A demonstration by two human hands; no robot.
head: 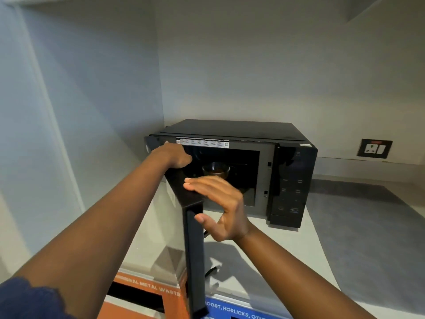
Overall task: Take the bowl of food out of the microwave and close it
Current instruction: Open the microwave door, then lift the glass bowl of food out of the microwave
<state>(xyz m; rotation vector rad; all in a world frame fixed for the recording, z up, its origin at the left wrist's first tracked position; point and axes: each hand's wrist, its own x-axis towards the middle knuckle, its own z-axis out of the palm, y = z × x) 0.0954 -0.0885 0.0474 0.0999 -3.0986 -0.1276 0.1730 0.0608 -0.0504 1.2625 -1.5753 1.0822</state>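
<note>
Showing the head view: microwave (241, 143) on a pale counter (345, 226), its door (193, 238) swung wide. Left hand (171, 156) grasps the door's top edge; right hand (220, 206) hangs unclenched, fingers spread, touching nothing. Beyond both hands, inside the cavity, sits the bowl of food (216, 170) (glass, brownish contents).

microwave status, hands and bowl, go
Left hand on top of open door. Right hand open, fingers at door edge, empty. Bowl inside microwave, path clear.
</note>
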